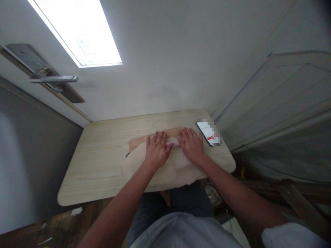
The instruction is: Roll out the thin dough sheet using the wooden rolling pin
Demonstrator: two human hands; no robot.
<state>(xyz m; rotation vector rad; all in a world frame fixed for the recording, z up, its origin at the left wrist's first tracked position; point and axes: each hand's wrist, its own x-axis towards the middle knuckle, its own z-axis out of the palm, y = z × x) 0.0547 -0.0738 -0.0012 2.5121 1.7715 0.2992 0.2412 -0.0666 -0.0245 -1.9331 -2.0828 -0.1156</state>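
A cream cloth (170, 170) lies on the light wooden table (103, 158), draped over its near edge toward my lap. A brown flat sheet (155, 137), perhaps cardboard, shows from under the cloth's far edge. My left hand (156, 150) rests flat on the cloth with fingers stretched out, pressing its far edge. My right hand (191, 144) lies flat beside it, fingers spread on the same folded edge. The thumbs nearly meet over a rolled fold of cloth.
A phone (208, 132) with a lit screen lies at the table's far right corner. A door with a metal lever handle (53, 79) stands to the left. White panelled boards (284, 96) lean at the right. Scraps litter the floor below.
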